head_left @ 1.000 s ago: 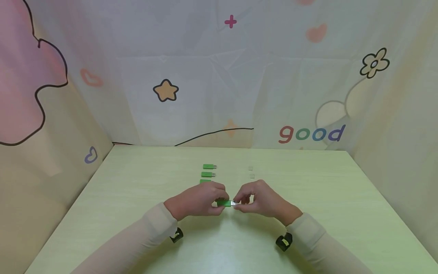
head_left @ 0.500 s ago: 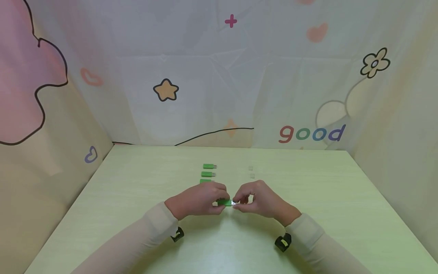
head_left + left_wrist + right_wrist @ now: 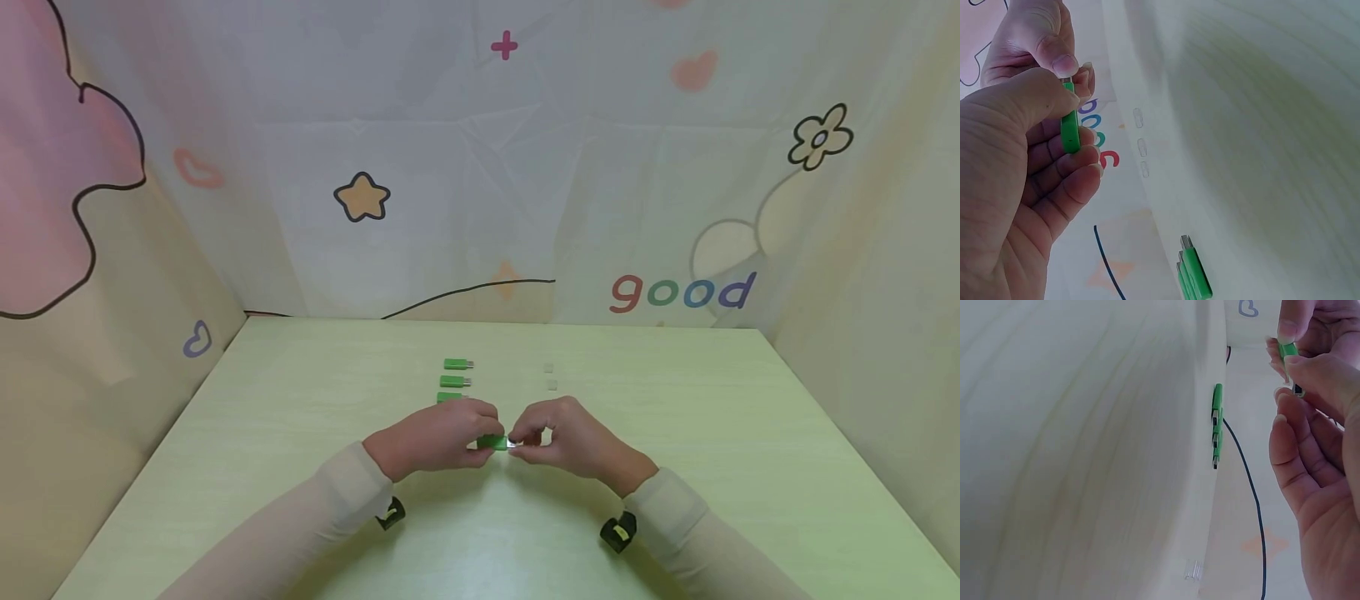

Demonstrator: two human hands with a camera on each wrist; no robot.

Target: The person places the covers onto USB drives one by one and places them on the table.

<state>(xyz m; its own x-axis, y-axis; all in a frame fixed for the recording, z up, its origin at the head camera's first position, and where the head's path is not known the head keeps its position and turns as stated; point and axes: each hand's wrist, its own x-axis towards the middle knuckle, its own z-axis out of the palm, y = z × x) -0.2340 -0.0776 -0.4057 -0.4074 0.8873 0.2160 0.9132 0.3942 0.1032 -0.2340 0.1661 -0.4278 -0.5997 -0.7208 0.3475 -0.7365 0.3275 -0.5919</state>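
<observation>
My left hand grips a green USB stick by its body, the thumb across it in the left wrist view. From the other side my right hand pinches the same stick at its metal plug end, thumb and forefinger laid over it. I cannot tell whether a clear cap sits between these right fingers. Both hands are held up above the table, fingertips nearly meeting. Beyond the left hand, three more green USB sticks lie in a row, plugs bare and pointing right in the head view.
Small clear caps lie in a row on the pale table, right of the sticks; the left wrist view shows three. A printed curtain hangs behind and along both sides of the table.
My hands have drawn very slightly closer together, and a little less of the metal plug shows between them. Both grips hold. The sticks and caps on the table stay put.
</observation>
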